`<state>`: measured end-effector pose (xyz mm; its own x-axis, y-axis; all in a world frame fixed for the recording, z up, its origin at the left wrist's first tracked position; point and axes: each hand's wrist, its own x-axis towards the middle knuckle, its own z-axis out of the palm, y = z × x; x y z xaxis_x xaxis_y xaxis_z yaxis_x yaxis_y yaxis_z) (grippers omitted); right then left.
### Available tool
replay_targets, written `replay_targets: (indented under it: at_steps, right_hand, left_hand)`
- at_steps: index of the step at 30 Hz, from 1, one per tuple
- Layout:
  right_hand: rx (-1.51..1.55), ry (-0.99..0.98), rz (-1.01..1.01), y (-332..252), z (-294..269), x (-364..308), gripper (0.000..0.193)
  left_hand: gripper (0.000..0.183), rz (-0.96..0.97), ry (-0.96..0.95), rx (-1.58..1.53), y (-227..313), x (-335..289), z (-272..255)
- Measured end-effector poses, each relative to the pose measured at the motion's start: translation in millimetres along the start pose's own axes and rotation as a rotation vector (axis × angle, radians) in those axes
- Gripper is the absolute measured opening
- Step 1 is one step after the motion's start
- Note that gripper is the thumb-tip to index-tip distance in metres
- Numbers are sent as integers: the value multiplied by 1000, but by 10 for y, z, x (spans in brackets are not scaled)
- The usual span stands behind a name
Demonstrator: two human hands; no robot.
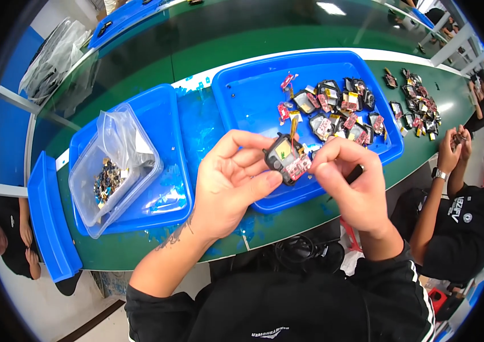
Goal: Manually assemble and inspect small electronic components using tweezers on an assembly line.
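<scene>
Between the thumb and fingers of my left hand is a small black electronic device housing, held above the near edge of a blue tray. A pink circuit board shows at the housing's lower right, and a thin orange flex cable sticks up from it. My right hand is closed in a pinch beside the board; what lies between its fingertips is hidden. Several similar opened housings with pink boards lie in the tray's right half.
Left of me a second blue tray carries a clear plastic box with small parts and a plastic bag. A narrow blue bin stands at the far left. More housings lie on the green table. A co-worker sits at right.
</scene>
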<state>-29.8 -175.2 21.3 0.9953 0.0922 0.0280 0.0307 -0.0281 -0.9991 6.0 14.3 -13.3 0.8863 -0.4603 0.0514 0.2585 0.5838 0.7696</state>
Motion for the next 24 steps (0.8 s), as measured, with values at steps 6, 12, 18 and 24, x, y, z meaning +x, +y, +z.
replay_targets:
  at_steps: [6,12,18,24]
  right_hand:
    - [33,33,-2,38,16,3,11]
    - [-48,113,-38,49,66,-22,15]
    - [-221,183,-139,104,92,2,20]
    - [-242,183,-136,86,109,-15,19]
  left_hand:
    - [38,49,-64,59,22,4,9]
    - [37,5,-52,50,-1,-58,28]
    - [39,33,-19,9,-90,-63,73]
    - [36,4,39,-9,-113,-77,75]
